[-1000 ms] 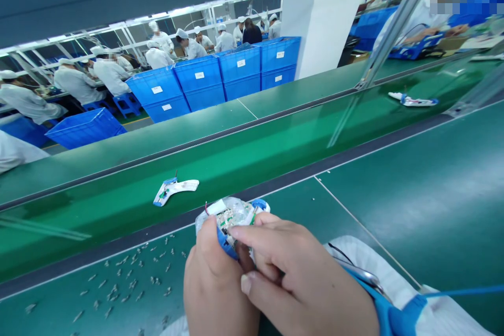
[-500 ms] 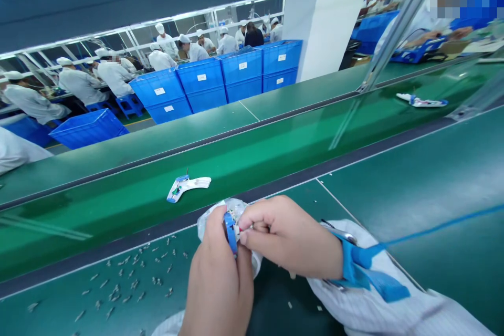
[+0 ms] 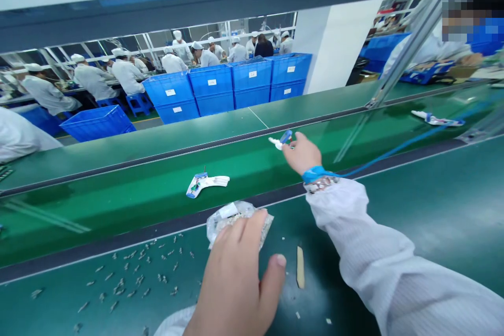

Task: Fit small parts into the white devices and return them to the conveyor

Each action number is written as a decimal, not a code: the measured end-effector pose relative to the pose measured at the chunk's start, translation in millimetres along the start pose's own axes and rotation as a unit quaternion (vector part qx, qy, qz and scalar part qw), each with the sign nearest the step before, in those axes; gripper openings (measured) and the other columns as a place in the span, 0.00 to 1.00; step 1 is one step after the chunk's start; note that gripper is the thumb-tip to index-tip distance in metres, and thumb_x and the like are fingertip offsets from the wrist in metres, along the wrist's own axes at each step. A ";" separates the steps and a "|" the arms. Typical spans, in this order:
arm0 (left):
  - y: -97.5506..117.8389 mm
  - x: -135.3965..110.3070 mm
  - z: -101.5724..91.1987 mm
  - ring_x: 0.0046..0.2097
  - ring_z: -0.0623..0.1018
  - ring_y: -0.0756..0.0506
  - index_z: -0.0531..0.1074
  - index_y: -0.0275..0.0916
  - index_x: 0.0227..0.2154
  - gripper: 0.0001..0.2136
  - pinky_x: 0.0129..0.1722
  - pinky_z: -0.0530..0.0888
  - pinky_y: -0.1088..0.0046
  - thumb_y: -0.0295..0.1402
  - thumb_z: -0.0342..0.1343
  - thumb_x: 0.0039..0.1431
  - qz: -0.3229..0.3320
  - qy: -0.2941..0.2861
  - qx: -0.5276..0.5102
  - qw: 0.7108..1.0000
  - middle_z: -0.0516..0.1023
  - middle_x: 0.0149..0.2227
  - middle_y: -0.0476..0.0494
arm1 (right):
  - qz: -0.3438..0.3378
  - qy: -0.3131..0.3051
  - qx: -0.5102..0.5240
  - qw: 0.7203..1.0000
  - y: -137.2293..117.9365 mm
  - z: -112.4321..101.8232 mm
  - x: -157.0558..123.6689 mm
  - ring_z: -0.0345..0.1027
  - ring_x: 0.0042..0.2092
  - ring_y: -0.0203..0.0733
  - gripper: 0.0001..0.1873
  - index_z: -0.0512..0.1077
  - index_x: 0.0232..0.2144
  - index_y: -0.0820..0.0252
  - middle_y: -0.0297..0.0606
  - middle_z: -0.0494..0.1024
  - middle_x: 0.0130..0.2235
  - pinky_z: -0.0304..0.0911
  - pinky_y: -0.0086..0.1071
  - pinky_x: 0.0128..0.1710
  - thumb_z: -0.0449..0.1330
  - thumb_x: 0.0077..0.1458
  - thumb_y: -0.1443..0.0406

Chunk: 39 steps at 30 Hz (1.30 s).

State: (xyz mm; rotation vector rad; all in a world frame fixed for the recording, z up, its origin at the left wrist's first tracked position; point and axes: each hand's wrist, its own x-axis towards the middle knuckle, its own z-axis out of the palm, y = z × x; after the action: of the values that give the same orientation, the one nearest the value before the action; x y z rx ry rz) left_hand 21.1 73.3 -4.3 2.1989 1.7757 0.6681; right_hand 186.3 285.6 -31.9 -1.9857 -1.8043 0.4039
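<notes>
Out over the green conveyor belt, my right hand (image 3: 302,155), with a blue wrist strap (image 3: 314,174), has its fingers closed on a white-and-blue plastic housing (image 3: 279,144); the far part of the housing is hidden by the fingers. My left hand (image 3: 238,268) is open and empty, thumb apart, above the near worktop. Just beyond its fingertips lies a clear plastic bag (image 3: 220,220) of small pale parts, partly covered by the hand. A similar gun-shaped housing (image 3: 205,182) with exposed wires rests on the belt, left of my right hand.
Small metal parts (image 3: 120,286) are scattered on the worktop at left. A flat tan stick (image 3: 300,268) lies right of my left hand. Another housing (image 3: 437,118) sits farther right on the belt (image 3: 149,178), near a metal post (image 3: 405,52). Blue crates (image 3: 212,84) and co-workers stand beyond.
My hands have separated. The right hand has moved forward and right from the left hand, out over the belt with the housing. The left hand has let go and opened beside the bag.
</notes>
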 end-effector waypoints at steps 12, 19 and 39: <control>-7.9 3.2 -13.4 0.34 0.78 0.43 0.69 0.41 0.47 0.15 0.33 0.76 0.65 0.31 0.48 0.57 0.110 -0.018 -0.004 0.994 0.79 0.35 0.45 | -0.264 -0.239 -0.114 0.927 -90.5 129.6 -12.1 0.68 0.49 0.44 0.18 0.66 0.50 0.63 0.44 0.70 0.51 0.67 0.44 0.47 0.56 0.60 0.60; -26.2 -1.6 -25.0 0.31 0.76 0.45 0.73 0.42 0.35 0.10 0.32 0.71 0.71 0.39 0.49 0.60 -0.111 0.304 -0.034 0.946 0.76 0.28 0.48 | -0.367 -0.228 -0.112 0.895 -70.6 66.3 -21.6 0.70 0.41 0.40 0.13 0.71 0.41 0.66 0.38 0.74 0.41 0.67 0.36 0.41 0.55 0.61 0.61; -40.1 7.3 -26.1 0.30 0.77 0.46 0.80 0.38 0.35 0.14 0.32 0.74 0.74 0.42 0.62 0.52 -0.181 0.089 -0.621 0.758 0.80 0.28 0.43 | -0.436 -0.533 0.061 0.723 -42.7 -74.5 -74.0 0.71 0.37 0.35 0.21 0.74 0.47 0.65 0.34 0.79 0.39 0.60 0.22 0.35 0.64 0.47 0.68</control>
State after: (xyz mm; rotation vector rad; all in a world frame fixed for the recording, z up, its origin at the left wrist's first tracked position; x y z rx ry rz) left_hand -25.0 87.1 1.6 0.8678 1.1038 1.4122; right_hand 177.0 206.5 48.8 -0.4760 -2.9447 1.4401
